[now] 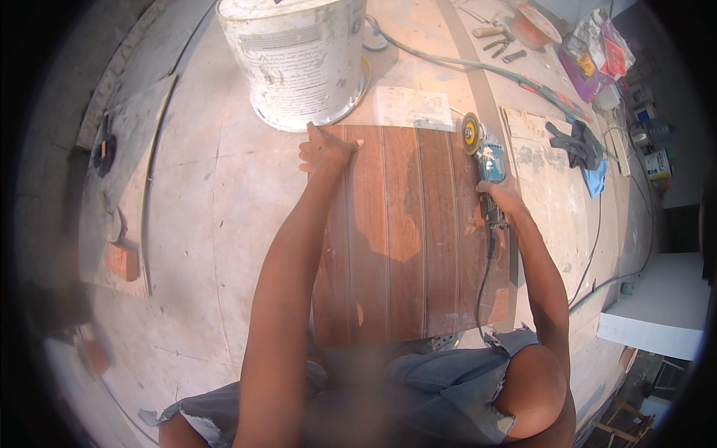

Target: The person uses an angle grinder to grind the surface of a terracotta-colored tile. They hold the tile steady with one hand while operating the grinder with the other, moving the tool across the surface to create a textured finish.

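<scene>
A brown wood-look panel (403, 246) with lengthwise grooves lies before my knees. At its far left corner rests my left hand (326, 153), fingers and thumb spread, holding nothing. My right hand (502, 196) is wrapped round the body of a teal and black angle grinder (491, 163) by the panel's right edge. The grinder's yellow-centred disc (470, 134) points away from me, near the far right corner. Whether the disc touches the panel or spins, I cannot tell. Its black cord (484, 276) runs back toward me over the panel.
A large white bucket (295, 63) stands just beyond the panel, beside a pale tile piece (413, 108). On the right are a dusty board (549, 179), dark gloves (576, 145), a hose (441, 60) and hand tools. A brick piece (122, 261) lies left.
</scene>
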A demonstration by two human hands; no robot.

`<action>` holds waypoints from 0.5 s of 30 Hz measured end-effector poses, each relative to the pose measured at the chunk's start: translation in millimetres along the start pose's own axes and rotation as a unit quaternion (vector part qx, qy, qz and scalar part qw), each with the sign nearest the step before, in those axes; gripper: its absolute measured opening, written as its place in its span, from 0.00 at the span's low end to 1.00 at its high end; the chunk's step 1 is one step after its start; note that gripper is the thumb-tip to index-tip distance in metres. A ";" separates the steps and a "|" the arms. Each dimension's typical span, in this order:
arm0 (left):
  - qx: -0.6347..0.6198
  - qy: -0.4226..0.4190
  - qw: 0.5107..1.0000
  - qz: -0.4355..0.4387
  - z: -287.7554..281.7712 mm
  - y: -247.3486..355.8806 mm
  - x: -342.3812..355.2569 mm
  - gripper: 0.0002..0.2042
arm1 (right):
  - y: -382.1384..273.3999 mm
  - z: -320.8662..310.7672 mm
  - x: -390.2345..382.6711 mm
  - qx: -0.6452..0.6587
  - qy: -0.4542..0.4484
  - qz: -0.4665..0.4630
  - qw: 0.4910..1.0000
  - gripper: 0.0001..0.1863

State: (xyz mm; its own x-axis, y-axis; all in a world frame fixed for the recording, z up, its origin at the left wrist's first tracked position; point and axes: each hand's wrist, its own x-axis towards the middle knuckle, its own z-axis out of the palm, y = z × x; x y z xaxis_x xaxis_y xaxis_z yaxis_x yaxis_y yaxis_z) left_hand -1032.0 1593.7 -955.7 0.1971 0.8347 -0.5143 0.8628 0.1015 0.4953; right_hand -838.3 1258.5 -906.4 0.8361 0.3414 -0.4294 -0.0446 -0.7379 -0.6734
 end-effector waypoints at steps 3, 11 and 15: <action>-0.003 -0.001 1.000 0.001 0.6 -0.2 1.0 0.65 | -0.2 0.0 2.7 0.020 -0.011 -0.007 1.000 0.18; -0.012 0.003 1.000 0.005 0.2 -1.0 -1.9 0.65 | -10.5 0.0 1.2 0.030 -0.017 0.000 0.999 0.18; -0.008 0.000 1.000 0.001 0.8 -1.2 1.6 0.64 | -14.5 0.6 1.9 0.038 -0.024 0.008 0.999 0.18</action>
State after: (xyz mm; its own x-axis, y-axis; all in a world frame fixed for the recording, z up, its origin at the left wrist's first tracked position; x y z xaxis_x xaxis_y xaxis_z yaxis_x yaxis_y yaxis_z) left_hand -1032.3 1594.5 -957.7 0.1979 0.8353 -0.5130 0.8554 0.1084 0.5065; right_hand -836.4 1270.2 -897.8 0.8084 0.3588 -0.4666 -0.1003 -0.6971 -0.7099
